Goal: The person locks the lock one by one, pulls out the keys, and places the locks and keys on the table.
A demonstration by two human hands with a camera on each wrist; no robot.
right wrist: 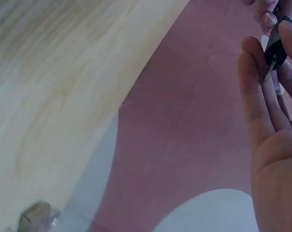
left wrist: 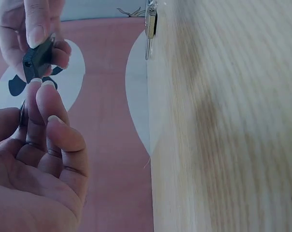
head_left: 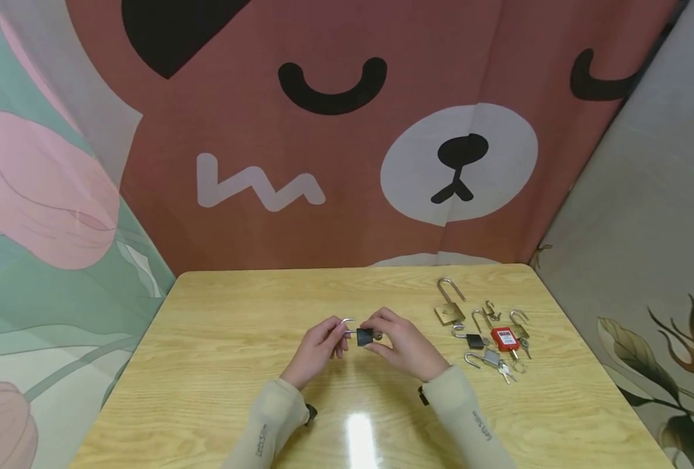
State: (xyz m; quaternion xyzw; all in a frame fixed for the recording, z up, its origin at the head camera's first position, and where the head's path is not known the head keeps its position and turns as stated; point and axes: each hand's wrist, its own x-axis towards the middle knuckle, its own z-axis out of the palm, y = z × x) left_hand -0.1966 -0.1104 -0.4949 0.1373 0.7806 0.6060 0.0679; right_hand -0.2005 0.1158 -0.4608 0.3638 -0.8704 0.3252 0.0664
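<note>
A black padlock (head_left: pixel 365 337) is held up over the middle of the table between both hands. Its silver shackle (head_left: pixel 349 320) stands out to the left with the hooked end free of the body. My left hand (head_left: pixel 317 348) pinches that shackle between thumb and fingers. From the other side, my right hand (head_left: pixel 408 348) grips the black body with thumb and fingertips. A key (right wrist: pixel 270 70) sticks out of the bottom of the body, close by the right fingers. In the left wrist view, a small hole shows in the padlock body (left wrist: pixel 38 60).
To the right lie several unlocked padlocks: a large brass one (head_left: pixel 449 314), a red one (head_left: pixel 505 339), a small black one (head_left: pixel 475 341) and a grey one (head_left: pixel 491 357) with keys (head_left: pixel 506 372). A patterned curtain (head_left: pixel 347 234) hangs behind the wooden table (head_left: pixel 206 391).
</note>
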